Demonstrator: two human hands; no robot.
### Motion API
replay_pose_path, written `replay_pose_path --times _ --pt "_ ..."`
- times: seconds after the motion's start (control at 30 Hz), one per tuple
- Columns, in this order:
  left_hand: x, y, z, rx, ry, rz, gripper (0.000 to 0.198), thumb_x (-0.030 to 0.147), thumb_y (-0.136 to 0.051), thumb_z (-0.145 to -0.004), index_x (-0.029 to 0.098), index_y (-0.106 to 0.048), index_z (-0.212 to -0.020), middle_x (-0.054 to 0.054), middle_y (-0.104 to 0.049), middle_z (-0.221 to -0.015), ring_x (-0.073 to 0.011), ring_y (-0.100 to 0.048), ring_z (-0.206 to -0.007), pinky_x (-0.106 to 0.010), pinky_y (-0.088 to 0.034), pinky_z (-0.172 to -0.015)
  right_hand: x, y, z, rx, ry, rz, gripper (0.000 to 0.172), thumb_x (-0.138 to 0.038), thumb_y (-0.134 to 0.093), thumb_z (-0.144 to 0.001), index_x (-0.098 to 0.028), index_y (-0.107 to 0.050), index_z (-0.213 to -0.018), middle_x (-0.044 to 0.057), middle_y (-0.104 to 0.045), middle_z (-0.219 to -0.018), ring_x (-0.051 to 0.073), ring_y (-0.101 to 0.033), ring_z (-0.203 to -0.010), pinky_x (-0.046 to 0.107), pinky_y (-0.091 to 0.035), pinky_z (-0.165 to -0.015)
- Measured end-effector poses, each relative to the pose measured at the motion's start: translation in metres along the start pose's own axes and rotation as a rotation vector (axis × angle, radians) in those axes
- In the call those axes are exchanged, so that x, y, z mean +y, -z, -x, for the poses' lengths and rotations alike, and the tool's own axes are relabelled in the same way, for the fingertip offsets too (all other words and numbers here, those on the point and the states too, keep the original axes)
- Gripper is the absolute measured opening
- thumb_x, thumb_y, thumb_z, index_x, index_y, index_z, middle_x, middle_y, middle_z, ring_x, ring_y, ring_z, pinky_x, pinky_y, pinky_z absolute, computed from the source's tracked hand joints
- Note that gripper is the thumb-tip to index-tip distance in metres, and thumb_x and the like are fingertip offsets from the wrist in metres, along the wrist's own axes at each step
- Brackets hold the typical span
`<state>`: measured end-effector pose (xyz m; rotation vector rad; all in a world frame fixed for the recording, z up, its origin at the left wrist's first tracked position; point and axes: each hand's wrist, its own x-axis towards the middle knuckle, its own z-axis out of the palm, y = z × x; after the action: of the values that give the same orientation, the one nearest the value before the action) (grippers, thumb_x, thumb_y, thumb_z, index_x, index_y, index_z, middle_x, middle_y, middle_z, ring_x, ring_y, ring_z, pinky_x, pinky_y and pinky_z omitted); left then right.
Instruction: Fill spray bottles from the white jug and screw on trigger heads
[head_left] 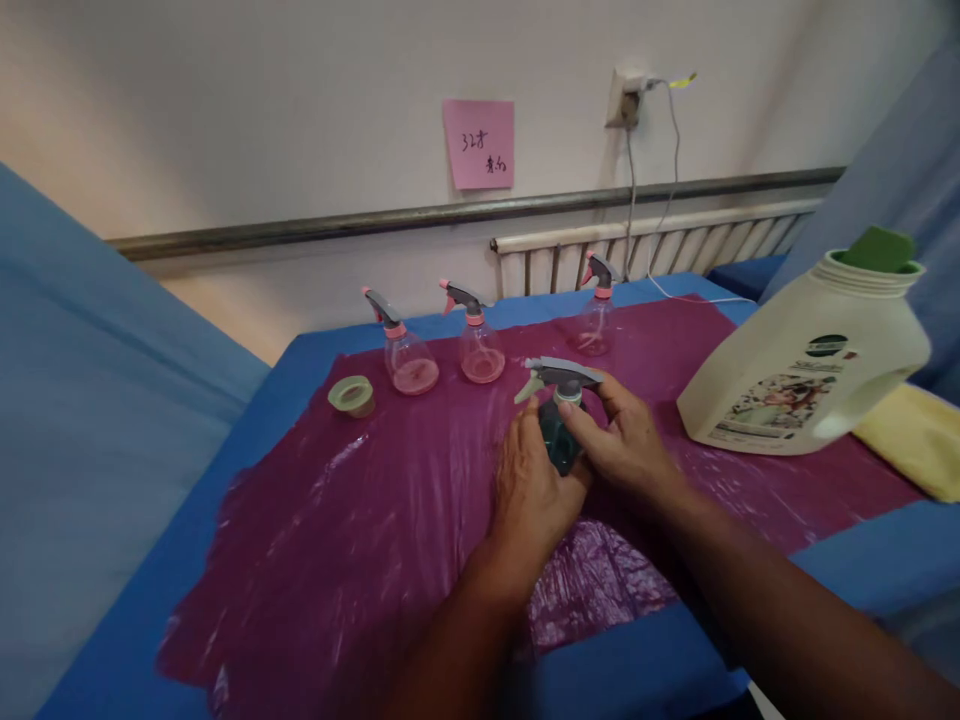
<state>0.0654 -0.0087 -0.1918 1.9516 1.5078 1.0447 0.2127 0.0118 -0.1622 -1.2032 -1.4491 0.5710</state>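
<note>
My left hand (531, 488) is wrapped around the dark green body of a small spray bottle (559, 445) that stands on the purple plastic sheet (360, 520). My right hand (626, 440) pinches the bottle's neck just under its grey trigger head (561, 375). Both hands are closed on this bottle. Three clear spray bottles with pink collars and a little pink liquid stand in a row behind: one at the left (409, 350), one in the middle (480, 345), one at the right (596, 315).
A large cream detergent jug (810, 365) with its cap off and a green funnel (877, 250) in its mouth stands at the right. A green cap (351, 395) lies at the left. A yellow cloth (911, 440) sits at the right edge. Blue table (660, 660), wall, radiator behind.
</note>
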Motion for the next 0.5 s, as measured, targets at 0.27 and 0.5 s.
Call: replay_pose_path --times 0.27,0.5 --pt "0.004 0.008 0.001 -0.021 0.013 0.064 0.077 0.037 -0.080 -0.099 0.029 -0.042 -0.166 -0.017 -0.058 -0.168 -0.0388 -0.055 -0.159 -0.065 -0.047 -0.132 0.001 -0.006 -0.001 0.066 -0.039 -0.047 0.032 -0.042 -0.082 -0.091 -0.030 -0.072 -0.118 0.005 -0.083 -0.116 0.030 -0.079 -0.111 0.050 -0.062 -0.104" --pt "0.003 0.011 0.001 -0.074 0.057 0.025 0.082 0.040 -0.081 -0.097 0.026 -0.040 -0.168 -0.019 -0.055 -0.170 -0.0404 -0.052 -0.162 -0.064 -0.045 -0.133 -0.002 -0.011 0.002 0.055 -0.067 -0.040 0.047 -0.040 -0.082 -0.088 -0.032 -0.069 -0.132 0.004 -0.083 -0.124 0.029 -0.079 -0.111 0.048 -0.062 -0.101"
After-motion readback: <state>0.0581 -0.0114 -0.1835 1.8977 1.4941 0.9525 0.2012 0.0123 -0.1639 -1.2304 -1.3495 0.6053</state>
